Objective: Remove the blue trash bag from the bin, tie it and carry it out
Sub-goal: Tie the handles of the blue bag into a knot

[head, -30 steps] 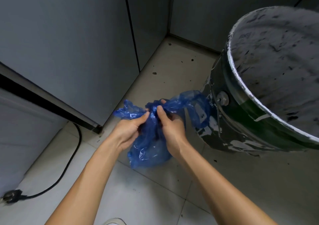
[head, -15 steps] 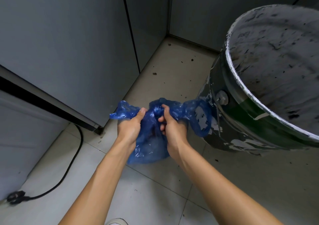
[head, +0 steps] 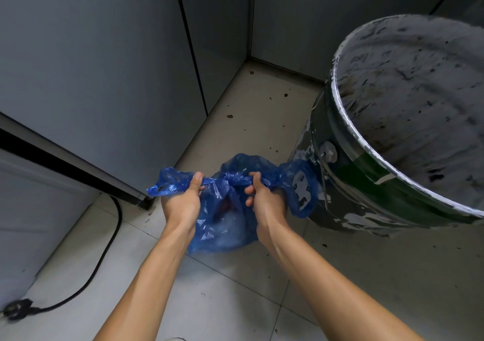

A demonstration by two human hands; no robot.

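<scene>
The blue trash bag (head: 225, 225) hangs low over the tiled floor, out of the bin and just left of it. My left hand (head: 183, 202) is closed on the bag's left top flap, which sticks out to the left. My right hand (head: 264, 199) is closed on the right top flap, whose loose end droops against the bin's side. A twisted strand of plastic runs taut between the two fists. The bin (head: 392, 141) is a large, paint-smeared dark green bucket with a white rim, standing at the right; its grey, stained inside shows no liner.
Grey cabinet panels (head: 104, 66) stand along the left and back, forming a corner behind the bag. A black cable (head: 104, 257) with a plug (head: 18, 309) lies on the tiles at lower left. The floor tiles (head: 235, 301) are speckled with dark spots.
My hands have pulled apart, drawing the bag's two top flaps outwards and tightening the plastic between them. The bag has sunk a little lower.
</scene>
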